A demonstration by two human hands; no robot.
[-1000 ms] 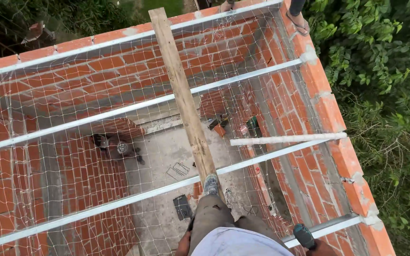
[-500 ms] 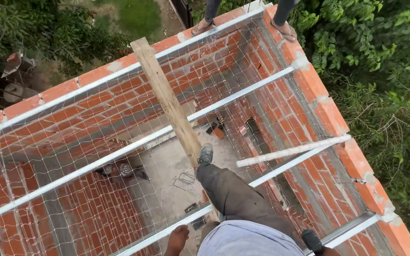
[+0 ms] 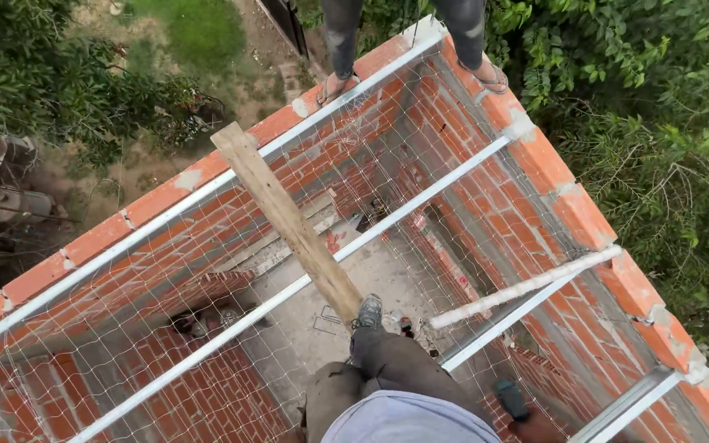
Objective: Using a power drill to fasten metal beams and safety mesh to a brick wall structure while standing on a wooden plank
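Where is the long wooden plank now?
The long wooden plank lies diagonally at centre-left, from the brick wall top to the person's grey shoe.

Person seen from above, left leg stretched forward, foot planted ahead; right hand low at the frame's edge, closed around a dark handle; left hand out of sight

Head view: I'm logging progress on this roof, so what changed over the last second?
The view swung up: another person's legs, standing on the brick wall, came fully into sight. The left hand seen low earlier is gone from view. Unchanged: the shoe stays on the plank across the metal bars and netting; the right hand stays by a dark thing, hold unclear.
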